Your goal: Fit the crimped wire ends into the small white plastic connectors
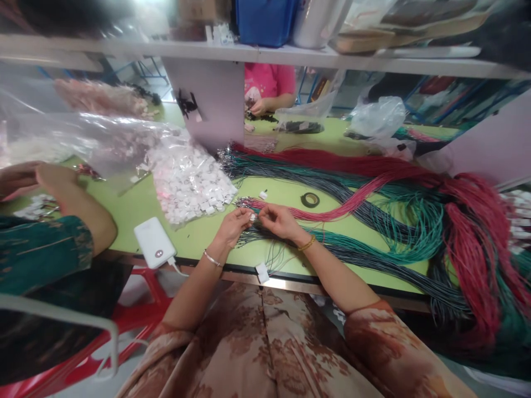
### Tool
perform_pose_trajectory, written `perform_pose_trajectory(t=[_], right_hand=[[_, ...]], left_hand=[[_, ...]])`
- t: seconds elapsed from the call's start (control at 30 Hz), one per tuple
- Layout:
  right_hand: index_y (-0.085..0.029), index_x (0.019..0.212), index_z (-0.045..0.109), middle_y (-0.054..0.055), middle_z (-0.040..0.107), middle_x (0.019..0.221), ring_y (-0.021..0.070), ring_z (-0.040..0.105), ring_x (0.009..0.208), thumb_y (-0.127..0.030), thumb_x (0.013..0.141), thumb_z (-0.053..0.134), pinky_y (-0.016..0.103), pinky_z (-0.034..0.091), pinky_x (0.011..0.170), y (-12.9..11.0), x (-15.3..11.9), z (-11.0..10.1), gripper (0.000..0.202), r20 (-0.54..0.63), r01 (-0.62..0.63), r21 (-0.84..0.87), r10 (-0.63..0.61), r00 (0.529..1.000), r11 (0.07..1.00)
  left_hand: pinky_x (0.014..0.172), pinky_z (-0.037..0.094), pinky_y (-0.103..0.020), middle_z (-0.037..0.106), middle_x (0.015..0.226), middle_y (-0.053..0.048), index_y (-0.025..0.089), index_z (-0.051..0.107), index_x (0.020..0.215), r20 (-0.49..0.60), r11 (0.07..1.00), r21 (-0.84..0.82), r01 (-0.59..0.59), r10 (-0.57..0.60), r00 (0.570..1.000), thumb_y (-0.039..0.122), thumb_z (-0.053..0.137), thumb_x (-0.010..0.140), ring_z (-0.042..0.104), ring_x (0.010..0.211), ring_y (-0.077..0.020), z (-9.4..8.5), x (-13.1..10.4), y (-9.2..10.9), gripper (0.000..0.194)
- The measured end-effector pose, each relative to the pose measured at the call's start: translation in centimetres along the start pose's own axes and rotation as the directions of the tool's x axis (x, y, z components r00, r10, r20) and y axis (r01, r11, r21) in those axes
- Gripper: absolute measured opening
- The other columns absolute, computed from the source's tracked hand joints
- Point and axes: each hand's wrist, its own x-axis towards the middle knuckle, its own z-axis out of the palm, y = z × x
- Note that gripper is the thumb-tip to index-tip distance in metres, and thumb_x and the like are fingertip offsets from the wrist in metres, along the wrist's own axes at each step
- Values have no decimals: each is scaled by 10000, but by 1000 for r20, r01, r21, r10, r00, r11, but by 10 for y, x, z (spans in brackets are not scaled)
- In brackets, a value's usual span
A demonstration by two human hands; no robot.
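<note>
Over the green table, my left hand [234, 225] pinches a small white connector [253, 218] between thumb and fingertips. Right beside it, my right hand [279, 221] has its fingers closed together near the connector; what they hold, likely too thin to see, I cannot make out. Behind both hands runs a bundle of pink wires [336, 215] with metal-tipped ends. Green wires [344, 241] and dark grey wires [373, 266] lie to the right, passing beneath my right forearm. A white connector housing with wires [262, 272] rests at the table's front edge.
A clear bag of white connectors [199, 190] lies left of centre, a black tape roll [310, 199] behind my right hand. A white power bank [154, 242] with a cable sits front left. A co-worker's arm [83, 204] is at far left. A shelf [265, 53] crosses above.
</note>
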Motion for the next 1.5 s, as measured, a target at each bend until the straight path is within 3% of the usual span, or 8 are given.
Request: perform_pose_trajectory(t=[0.17,0.33,0.47,0.8,0.97,1.13,1.3,1.5], right_hand=[[-164,750,578,3,578,655,97,442,553,-231,762,561,223,335,544,0,1,4,70,-41,11,-81,-15,999,997],[-163,751,570,-18,542,596,91,423,511,-296,793,549,214,328,501,3,-1,12,141,-39,-83,58,85,996,995],[-160,749,573,-18,548,604,90,429,523,-290,797,554,209,332,507,4,-1,12,140,-37,-100,58,103,994,993],[-158,721,581,11,568,624,111,443,539,-210,823,517,241,308,547,-2,-4,14,131,-43,-48,-219,40,998,975],[-168,773,615,17,595,685,130,475,605,-251,865,509,246,341,598,11,15,-2,164,-30,-66,-206,61,998,976],[-175,780,635,54,613,789,153,484,694,-221,798,602,257,348,642,36,41,-5,60,-25,-77,-357,72,997,931],[-163,740,600,6,604,689,122,476,629,-313,830,547,236,362,624,45,44,-5,183,-31,-122,-139,119,992,983],[-153,741,585,-6,596,678,107,473,606,-316,787,548,237,388,620,24,52,-9,174,-75,-95,20,97,992,995]], left_hand=[[637,443,-201,651,742,-25,110,690,788,-1,1000,13,-11,11,1000,228,815,608,542,627,-67,0,0,-1,249],[616,436,-207,637,698,-14,110,693,777,-24,999,31,-16,17,1000,243,798,619,531,594,-67,3,0,-5,231],[620,438,-214,639,677,-8,118,692,783,-48,997,71,-27,30,998,263,797,617,535,587,-72,6,0,-7,244],[605,430,-231,644,657,-2,129,695,766,-101,986,142,-83,98,990,305,797,591,514,565,-81,7,1,-11,269],[638,446,-251,679,741,-26,141,706,794,-105,979,184,-91,111,988,326,780,625,541,611,-99,8,0,-12,261],[663,443,-256,687,794,-45,142,710,800,-98,976,200,-89,110,989,330,769,646,543,641,-103,7,0,-10,250],[649,432,-249,687,780,-47,135,703,787,-84,983,170,-75,90,992,322,777,633,541,647,-104,8,-1,-9,253],[657,428,-242,698,850,-59,137,679,818,-64,986,144,-84,94,994,318,755,662,540,658,-97,12,-3,-7,251]])
